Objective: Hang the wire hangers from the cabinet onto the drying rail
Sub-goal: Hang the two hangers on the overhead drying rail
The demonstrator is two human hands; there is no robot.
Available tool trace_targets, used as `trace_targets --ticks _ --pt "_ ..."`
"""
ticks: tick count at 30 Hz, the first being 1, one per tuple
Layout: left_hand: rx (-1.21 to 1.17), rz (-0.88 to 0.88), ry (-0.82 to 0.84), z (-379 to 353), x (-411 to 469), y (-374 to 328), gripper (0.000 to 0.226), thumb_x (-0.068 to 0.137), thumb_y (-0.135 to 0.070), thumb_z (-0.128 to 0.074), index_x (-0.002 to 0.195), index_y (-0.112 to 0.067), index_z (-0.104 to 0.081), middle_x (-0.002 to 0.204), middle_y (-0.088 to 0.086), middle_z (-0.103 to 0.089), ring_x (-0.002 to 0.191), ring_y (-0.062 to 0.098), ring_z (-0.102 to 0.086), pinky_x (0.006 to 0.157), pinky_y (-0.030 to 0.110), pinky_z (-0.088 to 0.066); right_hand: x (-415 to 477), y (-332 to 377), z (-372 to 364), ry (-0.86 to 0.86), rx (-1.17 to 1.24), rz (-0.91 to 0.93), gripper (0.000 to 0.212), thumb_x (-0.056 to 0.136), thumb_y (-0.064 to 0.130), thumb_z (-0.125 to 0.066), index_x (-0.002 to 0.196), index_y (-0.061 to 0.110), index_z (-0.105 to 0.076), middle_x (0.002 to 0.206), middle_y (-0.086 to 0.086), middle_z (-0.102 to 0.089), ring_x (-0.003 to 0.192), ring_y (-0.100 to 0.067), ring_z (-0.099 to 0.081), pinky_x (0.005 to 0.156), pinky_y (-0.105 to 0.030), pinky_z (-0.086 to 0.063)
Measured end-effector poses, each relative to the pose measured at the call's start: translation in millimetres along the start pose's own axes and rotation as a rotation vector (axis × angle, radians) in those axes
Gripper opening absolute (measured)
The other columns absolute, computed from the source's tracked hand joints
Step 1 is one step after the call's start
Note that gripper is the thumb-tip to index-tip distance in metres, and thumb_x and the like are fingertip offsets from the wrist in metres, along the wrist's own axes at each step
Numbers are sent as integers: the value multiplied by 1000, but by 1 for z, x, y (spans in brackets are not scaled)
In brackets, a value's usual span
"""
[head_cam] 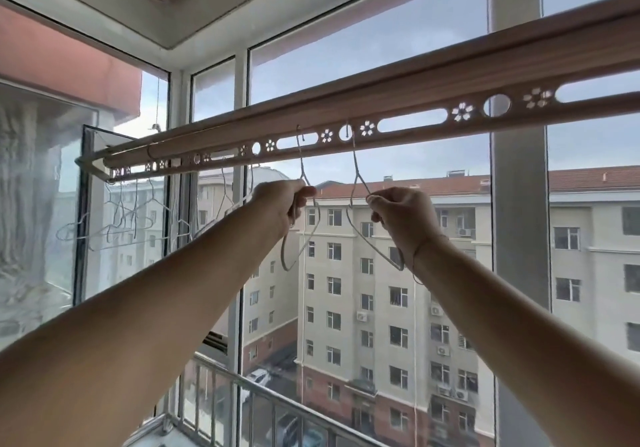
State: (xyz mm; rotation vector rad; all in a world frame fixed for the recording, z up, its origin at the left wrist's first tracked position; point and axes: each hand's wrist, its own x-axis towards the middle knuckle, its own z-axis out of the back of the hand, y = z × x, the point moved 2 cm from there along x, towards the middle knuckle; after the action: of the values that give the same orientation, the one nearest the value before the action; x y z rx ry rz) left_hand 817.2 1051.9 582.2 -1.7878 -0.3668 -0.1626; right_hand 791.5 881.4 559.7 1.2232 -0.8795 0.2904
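Note:
A beige drying rail (408, 93) with slots and round holes runs across the window. My left hand (282, 202) grips a thin wire hanger (300, 166) just under its neck; the hook sits in an oblong slot of the rail. My right hand (403, 214) pinches a second wire hanger (356, 169) below its neck, with its hook through a round hole. Several more wire hangers (117, 221) dangle from the rail's far left end.
Tall window panes (381, 37) and white frames stand right behind the rail. A metal balcony railing (242, 387) runs below. An opened window leaf (90, 211) is at the left. Apartment blocks lie outside.

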Motion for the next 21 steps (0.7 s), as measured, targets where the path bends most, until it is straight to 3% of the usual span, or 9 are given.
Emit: trace_targets --ticks 4,12,21 --pt "18 12 -3 1 18 6 24 92 -9 -54 68 -4 -59 42 -3 -62 52 5 -44 50 17 -31 2 -16 -3 10 -8 -47 15 84 10 -57 77 10 -69 56 2 -58 47 -9 -42 49 -22 -36" --pt "13 35 23 14 33 21 17 93 -6 -52 77 -3 -56 40 -1 -61 52 8 -44 47 16 -32 0 -27 -14 57 50 -95 13 86 13 -58 86 6 -69 58 0 -58 53 -14 -44 51 -24 -40" --pt "35 103 117 38 35 33 16 94 -18 -52 82 -9 -57 60 3 -67 58 9 -56 39 13 -43 -9 -27 -28 70 110 -121 19 88 14 -55 74 9 -67 58 -2 -58 58 -16 -48 55 -25 -41"
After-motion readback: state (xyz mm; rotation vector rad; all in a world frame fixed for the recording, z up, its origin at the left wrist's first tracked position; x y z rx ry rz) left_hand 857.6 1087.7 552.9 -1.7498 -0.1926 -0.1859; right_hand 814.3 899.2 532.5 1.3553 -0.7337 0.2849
